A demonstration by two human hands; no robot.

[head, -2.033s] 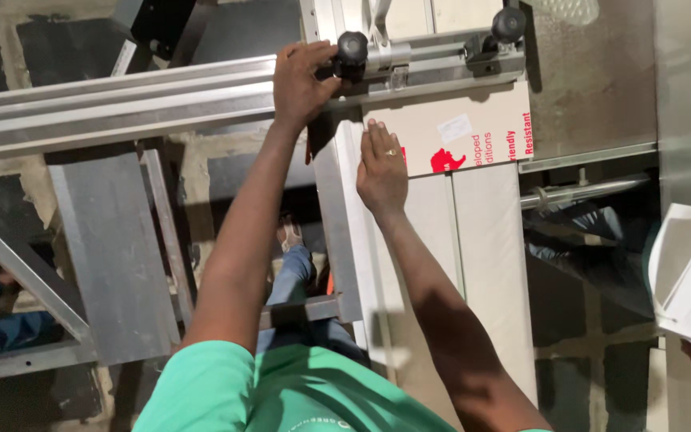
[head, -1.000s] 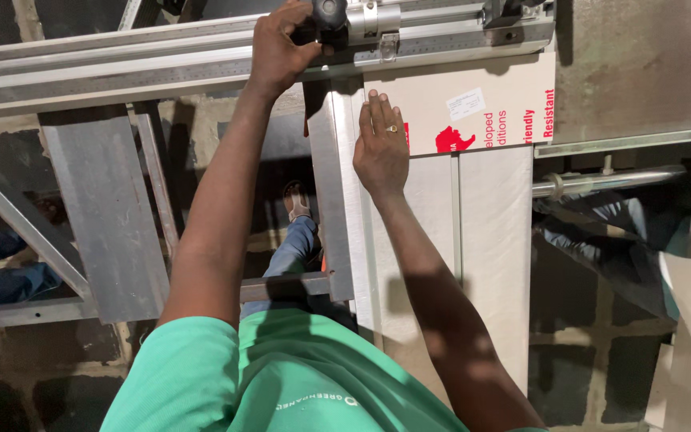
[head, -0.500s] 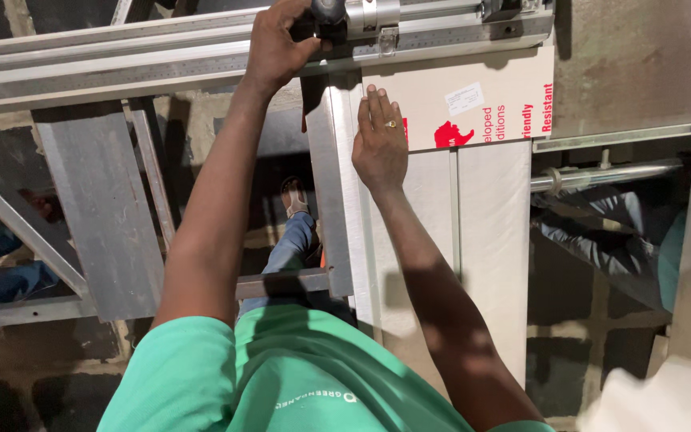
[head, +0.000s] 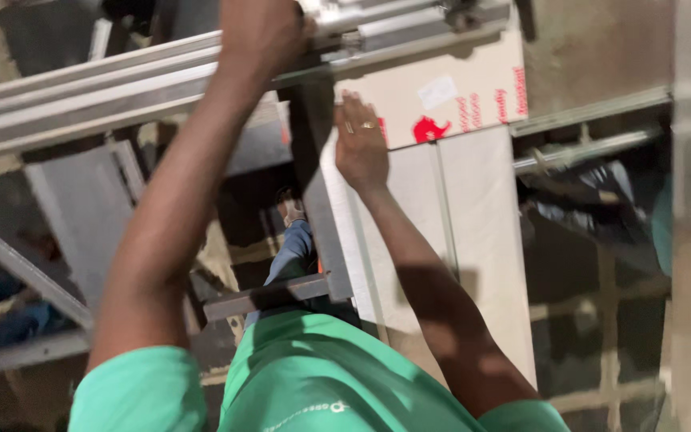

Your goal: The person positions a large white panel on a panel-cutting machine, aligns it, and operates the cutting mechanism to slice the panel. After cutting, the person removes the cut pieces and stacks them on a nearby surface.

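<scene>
Two bare hands work a rail-mounted cutter over a large pale board point(head: 473, 264), seen from a head camera looking straight down past a green shirt point(head: 321, 376). The board, the biggest thing in view, lies flat on a grey metal frame point(head: 81, 208); its far end carries red printing and a small white label, and a thin seam runs lengthways down its middle. Across that far end runs a long silvery guide rail point(head: 121, 88), set at a slight slant in the picture.

The step in hand appears to be a guided pass along the rail, with the sheet held steady. The left hand point(head: 261, 36) is closed around a dark knob or carriage on the rail; the grip looks full, though the part it holds is mostly hidden under the fingers. The right hand point(head: 359, 144) lies open and flat, palm down, fingers together and pointing away, pressed on the board near its left edge, just short of the rail; two rings show on it.

By this reading, the next move calls for steady downward pressure from the flat hand while the carriage travels, and for keeping those fingers short of the rail's line. Below the frame, a sandalled foot point(head: 291, 210) and a blue trouser leg show through the gap.
</scene>
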